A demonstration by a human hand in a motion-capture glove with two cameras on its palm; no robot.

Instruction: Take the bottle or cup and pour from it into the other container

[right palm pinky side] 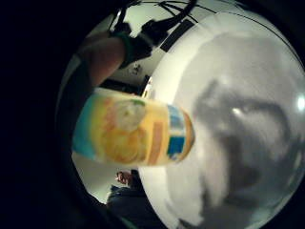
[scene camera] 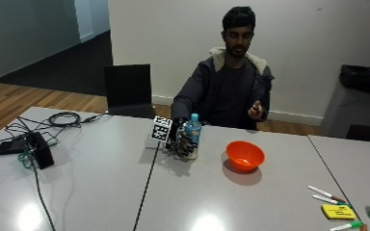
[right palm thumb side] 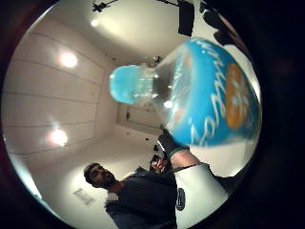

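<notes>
Bottle (scene camera: pixel 192 134) with a blue cap stands upright on the grey surface (scene camera: pixel 236 202), just beside the orange bowl (scene camera: pixel 244 155); the bowl serves as landmark. Of the hands, the gloved right hand (scene camera: pixel 180 139) is wrapped around the bottle's side away from the bowl, fingers curled on it. In the thumb side palm view the bottle's (right palm thumb side: pixel 205 95) blue label fills much of the frame. Markers (scene camera: pixel 329 196) and a yellow pad (scene camera: pixel 337 211) lie well apart from the bowl.
</notes>
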